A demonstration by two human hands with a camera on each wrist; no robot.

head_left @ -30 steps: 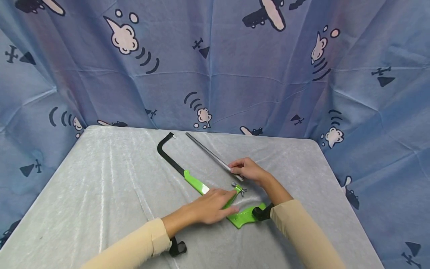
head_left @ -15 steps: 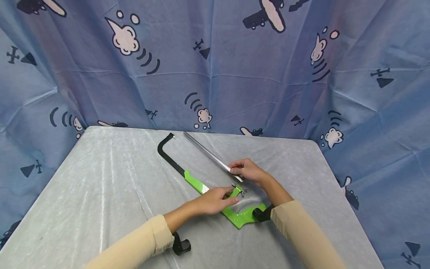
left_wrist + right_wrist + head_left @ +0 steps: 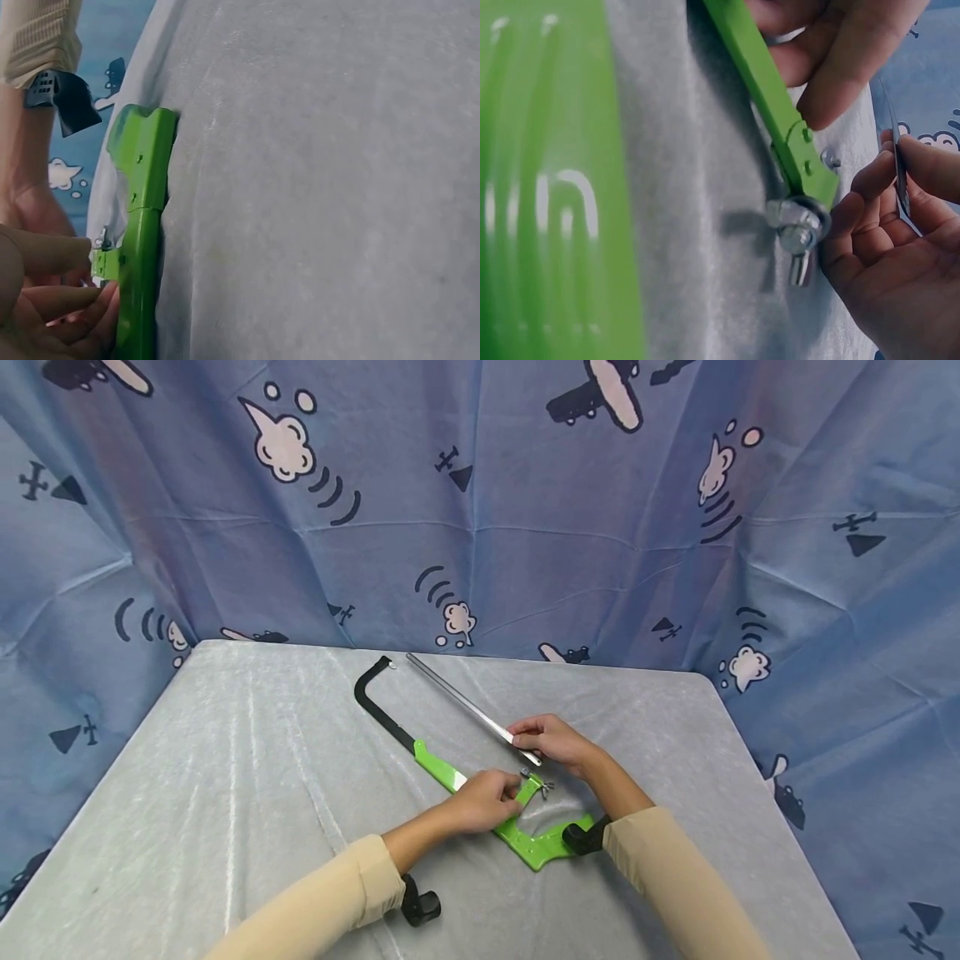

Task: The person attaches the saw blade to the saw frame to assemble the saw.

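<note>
Nearest lies the glossy, ridged green handle (image 3: 536, 850) of the hacksaw frame (image 3: 435, 766), flat on the worktop (image 3: 225, 793), whose pale covering looks soft and creased. Just beyond, the left hand (image 3: 480, 802) has its fingers curled about the short green arm (image 3: 529, 790); how firmly they press is unclear. A light, steady hold there should keep the frame from sliding. The shiny wing nut (image 3: 799, 238) and small stud (image 3: 830, 159) at the arm's end are best left free of fingers. Farther on, the right hand (image 3: 553, 740) pinches the near end of a long, thin metal strip (image 3: 465, 700). Gripping its faces, not its edges, seems wise, as teeth cannot be made out. The smooth black bow (image 3: 384, 720) curves away beyond the green part, before a wrinkled blue curtain (image 3: 525, 568).
</note>
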